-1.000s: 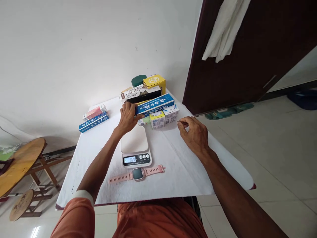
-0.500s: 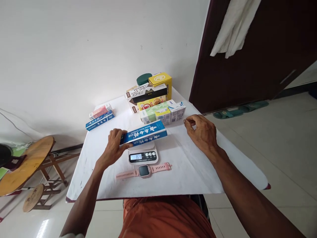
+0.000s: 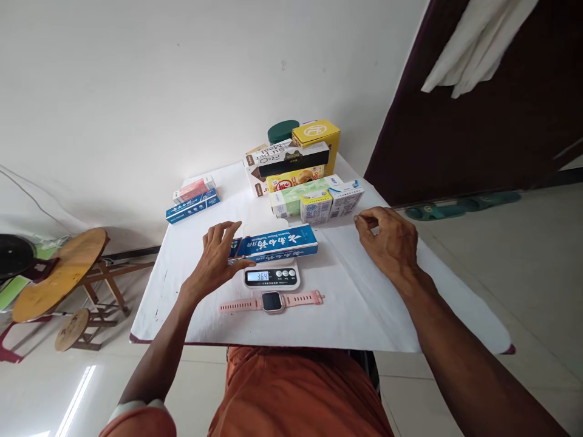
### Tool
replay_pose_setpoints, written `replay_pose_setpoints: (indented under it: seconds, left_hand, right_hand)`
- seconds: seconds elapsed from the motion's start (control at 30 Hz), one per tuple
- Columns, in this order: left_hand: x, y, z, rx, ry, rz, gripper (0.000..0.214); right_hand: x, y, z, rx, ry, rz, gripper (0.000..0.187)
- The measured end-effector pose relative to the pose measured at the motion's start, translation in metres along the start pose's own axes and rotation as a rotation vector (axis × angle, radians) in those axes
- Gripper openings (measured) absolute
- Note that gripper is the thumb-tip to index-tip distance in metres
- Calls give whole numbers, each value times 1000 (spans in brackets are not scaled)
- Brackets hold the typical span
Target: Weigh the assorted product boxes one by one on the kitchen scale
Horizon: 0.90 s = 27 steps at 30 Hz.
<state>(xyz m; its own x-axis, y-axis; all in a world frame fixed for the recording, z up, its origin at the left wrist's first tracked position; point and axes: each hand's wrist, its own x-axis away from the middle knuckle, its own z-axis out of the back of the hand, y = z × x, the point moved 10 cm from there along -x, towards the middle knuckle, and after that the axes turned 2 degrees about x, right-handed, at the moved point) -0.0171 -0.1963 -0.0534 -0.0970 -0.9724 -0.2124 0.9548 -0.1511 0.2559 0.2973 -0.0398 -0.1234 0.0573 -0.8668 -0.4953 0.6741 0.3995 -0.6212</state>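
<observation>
A blue toothpaste box point(image 3: 277, 241) lies crosswise on the white kitchen scale point(image 3: 294, 264), covering most of its platform. The scale's lit display point(image 3: 258, 276) shows digits that look like 364. My left hand point(image 3: 213, 255) is open around the box's left end, fingers spread above and thumb near its lower front edge; whether the thumb touches it I cannot tell. To the right, my right hand point(image 3: 387, 243) hovers over the table with its fingers curled and thumb against the index, nothing visible in them. A pink-strapped smartwatch point(image 3: 272, 301) lies in front of the scale.
Several cartons, including a yellow box point(image 3: 316, 132) and a green-and-white box point(image 3: 285, 197), stand at the back near a dark green lid point(image 3: 283, 131). Another blue box point(image 3: 194, 206) and a pink box point(image 3: 194, 189) lie back left. Wooden stools point(image 3: 73, 331) stand left of the table.
The toothpaste box, tilted in my left hand before, now rests on the scale. My left hand has loosened and its fingers have spread. The view has shifted slightly; my right hand keeps its pose.
</observation>
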Motion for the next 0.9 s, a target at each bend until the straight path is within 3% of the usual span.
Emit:
replay_pose_setpoints:
  seconds: [0.23,0.37,0.47,0.57,0.7,0.8,0.9]
  left_hand:
    - [-11,17,-32,72,-126,-67,53]
    - [-2,-3,-21,106,-71,-15,47]
    - [2,-52,10,31,41,86,46]
    - [-12,-119,43,-117,123,234,46]
    - [-47,-207,61,-245,70,491,48]
    - [-71,-242,62,-247,67,549,47]
    - [-83,-259,60,-237,79,563,48]
  right_hand:
    - [-1,0,2,10,5,-16,11]
    - [-2,1,1,10,34,4,12]
    - [-1,2,0,15,42,2,14]
    - [-1,3,-3,23,33,-2,15]
    - [0,6,-7,35,15,-7,16]
    - [-1,7,-10,43,5,-16,19]
    - [-1,9,-12,58,-10,-20,23]
